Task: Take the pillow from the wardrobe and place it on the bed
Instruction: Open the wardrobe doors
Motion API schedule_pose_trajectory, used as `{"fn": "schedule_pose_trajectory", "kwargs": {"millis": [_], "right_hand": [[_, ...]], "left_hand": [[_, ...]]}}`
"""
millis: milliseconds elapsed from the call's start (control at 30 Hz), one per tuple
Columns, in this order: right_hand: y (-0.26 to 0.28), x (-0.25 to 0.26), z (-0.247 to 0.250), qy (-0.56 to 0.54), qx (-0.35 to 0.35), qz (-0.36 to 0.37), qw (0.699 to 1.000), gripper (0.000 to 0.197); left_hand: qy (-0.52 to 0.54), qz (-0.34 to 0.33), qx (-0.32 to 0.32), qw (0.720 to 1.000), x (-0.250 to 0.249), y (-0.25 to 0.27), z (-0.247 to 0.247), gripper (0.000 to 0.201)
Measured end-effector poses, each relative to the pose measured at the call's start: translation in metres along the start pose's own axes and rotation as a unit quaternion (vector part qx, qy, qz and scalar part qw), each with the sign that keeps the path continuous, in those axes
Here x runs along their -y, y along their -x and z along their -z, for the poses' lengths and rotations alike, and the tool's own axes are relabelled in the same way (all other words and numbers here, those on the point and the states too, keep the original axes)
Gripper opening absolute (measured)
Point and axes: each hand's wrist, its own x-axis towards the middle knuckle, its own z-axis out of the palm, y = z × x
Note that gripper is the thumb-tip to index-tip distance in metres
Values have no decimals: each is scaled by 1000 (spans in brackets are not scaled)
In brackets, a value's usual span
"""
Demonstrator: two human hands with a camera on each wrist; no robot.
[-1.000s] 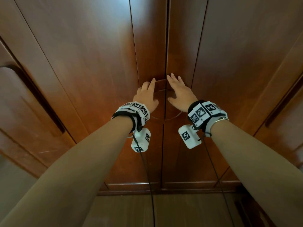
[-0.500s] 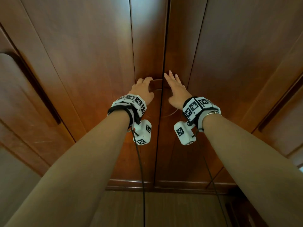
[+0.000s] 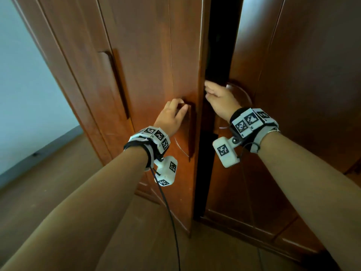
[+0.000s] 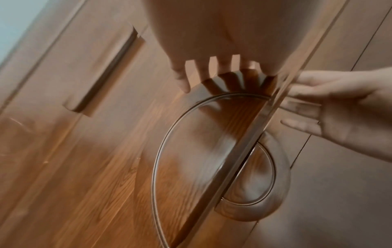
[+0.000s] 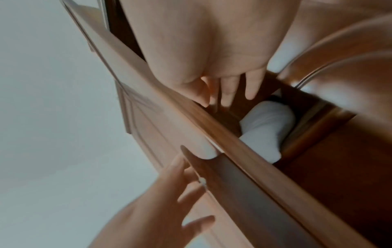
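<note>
Wardrobe opening: L hand (image 3: pixel 172 116) grip curled round left door (image 3: pixel 146 75) handle, R hand (image 3: pixel 220 102) fingers straight at right door (image 3: pixel 293 75) edge — white pillow (image 5: pixel 265 130) inside. Next, prob.: swing doors wider.

Dim, warm light – wrist views motion-blurred, wide-angle edges bent.

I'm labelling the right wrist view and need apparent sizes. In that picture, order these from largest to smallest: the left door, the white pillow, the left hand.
1. left door, largest by far.
2. left hand.
3. white pillow, only partly visible through the gap.

The hand sits nearer the camera, so its rank over the pillow reflects appearance only.
</note>
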Motion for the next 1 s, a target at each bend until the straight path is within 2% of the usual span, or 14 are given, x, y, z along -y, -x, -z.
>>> {"fn": "schedule_pose_trajectory", "kwargs": {"millis": [133, 367, 433, 500, 533, 567, 600, 667, 733, 833, 1000], "right_hand": [[29, 44, -39, -32, 19, 73, 997, 50], [45, 98, -118, -56, 179, 132, 973, 61], [42, 110, -146, -45, 220, 142, 964, 64], [37, 124, -174, -36, 252, 153, 955, 66], [34, 130, -189, -29, 264, 159, 951, 66], [31, 136, -204, -19, 272, 166, 948, 67], [27, 141, -219, -11, 277, 171, 945, 67], [20, 152, -248, 3, 283, 176, 943, 68], [14, 163, -276, 11, 289, 176, 941, 68], [3, 176, -312, 17, 291, 177, 940, 71], [-22, 185, -353, 26, 264, 156, 952, 72]], "left_hand": [[34, 58, -52, 996, 4, 50, 40, 23], [37, 172, -106, 979, 39, 109, 130, 41], [58, 228, -119, 965, 52, 113, 158, 56], [160, 250, -153, 943, 66, 115, 187, 87], [197, 254, -171, 931, 77, 119, 201, 96], [200, 256, -188, 927, 84, 124, 214, 91], [178, 249, -188, 933, 89, 129, 226, 78], [76, 232, -178, 953, 109, 134, 249, 59], [-12, 219, -162, 962, 125, 139, 271, 53], [-96, 229, -155, 956, 153, 132, 299, 46], [-119, 222, -137, 958, 199, 120, 335, 41]]}}
